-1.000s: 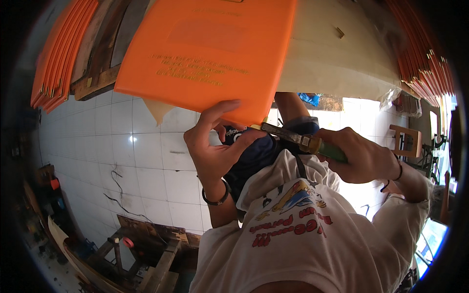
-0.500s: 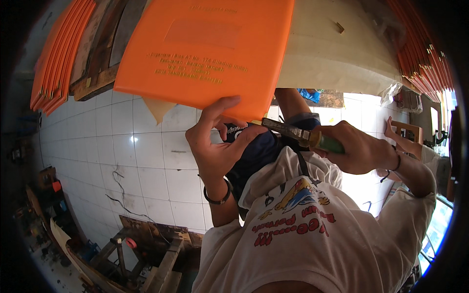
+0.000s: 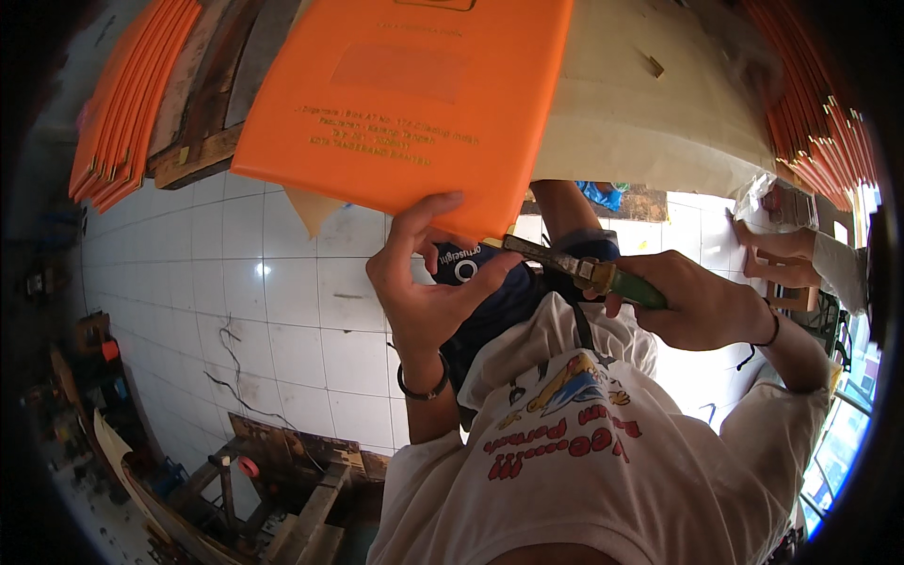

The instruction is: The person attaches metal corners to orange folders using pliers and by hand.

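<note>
An orange folder [image 3: 395, 104] with gold lettering lies at the table's near edge, its near right corner sticking out toward me. My left hand [image 3: 424, 273] grips its near edge: the index finger rests on top, other fingers curl beneath, and the thumb reaches toward the corner. A small gold metal corner piece [image 3: 509, 231] shows at that corner. In my right hand [image 3: 706, 299] is a pair of pliers [image 3: 584, 270] with green handles, its jaws right at the corner piece. Whether the jaws are clamped on it, I cannot tell.
Stacked orange folders [image 3: 137, 104] stand at the far left, more folders [image 3: 819, 122] with gold corners at the far right. A loose gold corner piece [image 3: 656, 67] lies on the paper-covered table [image 3: 650, 122]. Another person's legs [image 3: 782, 254] show at right. Wooden furniture [image 3: 311, 508] stands lower left.
My right hand has shifted slightly, and more of the pliers' green handle shows. The gold corner piece is more visible beside the jaws. My left hand keeps its hold on the folder.
</note>
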A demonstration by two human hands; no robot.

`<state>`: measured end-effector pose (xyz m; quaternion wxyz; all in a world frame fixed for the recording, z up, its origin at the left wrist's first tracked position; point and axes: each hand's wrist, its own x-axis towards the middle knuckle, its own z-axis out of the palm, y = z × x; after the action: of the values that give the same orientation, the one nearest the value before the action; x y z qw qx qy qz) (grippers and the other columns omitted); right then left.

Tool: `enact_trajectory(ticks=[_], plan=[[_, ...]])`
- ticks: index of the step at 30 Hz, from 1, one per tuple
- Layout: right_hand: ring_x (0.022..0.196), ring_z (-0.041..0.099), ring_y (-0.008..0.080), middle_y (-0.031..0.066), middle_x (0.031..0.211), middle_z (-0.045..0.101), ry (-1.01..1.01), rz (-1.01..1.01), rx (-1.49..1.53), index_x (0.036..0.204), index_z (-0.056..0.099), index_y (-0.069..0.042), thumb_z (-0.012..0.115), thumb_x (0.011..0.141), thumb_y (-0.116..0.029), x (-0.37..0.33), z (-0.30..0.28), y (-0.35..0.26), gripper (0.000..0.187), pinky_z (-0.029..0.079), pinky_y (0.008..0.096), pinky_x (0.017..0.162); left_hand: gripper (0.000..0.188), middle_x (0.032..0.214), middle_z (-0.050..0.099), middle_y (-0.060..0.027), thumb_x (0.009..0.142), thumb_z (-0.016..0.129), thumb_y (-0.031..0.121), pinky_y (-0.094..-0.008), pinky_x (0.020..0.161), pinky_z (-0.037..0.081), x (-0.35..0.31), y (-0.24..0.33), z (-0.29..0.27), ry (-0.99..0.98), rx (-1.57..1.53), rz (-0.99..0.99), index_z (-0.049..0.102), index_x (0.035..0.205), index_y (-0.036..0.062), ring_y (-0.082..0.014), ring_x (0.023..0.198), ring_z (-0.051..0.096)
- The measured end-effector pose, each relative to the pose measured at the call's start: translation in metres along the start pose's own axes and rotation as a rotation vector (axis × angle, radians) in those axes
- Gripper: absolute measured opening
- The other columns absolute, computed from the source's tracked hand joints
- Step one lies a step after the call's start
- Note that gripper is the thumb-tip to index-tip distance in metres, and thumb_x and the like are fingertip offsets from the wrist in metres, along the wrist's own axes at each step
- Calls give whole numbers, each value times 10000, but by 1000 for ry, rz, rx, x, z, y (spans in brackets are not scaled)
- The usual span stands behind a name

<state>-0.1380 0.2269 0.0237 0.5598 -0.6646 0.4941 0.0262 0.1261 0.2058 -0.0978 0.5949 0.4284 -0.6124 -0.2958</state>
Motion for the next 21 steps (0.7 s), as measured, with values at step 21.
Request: enact_trajectory(ticks=[21], plan=[[677, 655, 219, 116, 792, 674, -79, 95, 92, 1114, 648, -66, 517, 878, -2, 1, -14, -8, 278, 498, 351, 640, 655, 961, 722, 5, 550, 983, 307, -197, 498, 330, -7, -8, 8, 99, 110, 47, 679, 1092, 97, -37, 625, 593]])
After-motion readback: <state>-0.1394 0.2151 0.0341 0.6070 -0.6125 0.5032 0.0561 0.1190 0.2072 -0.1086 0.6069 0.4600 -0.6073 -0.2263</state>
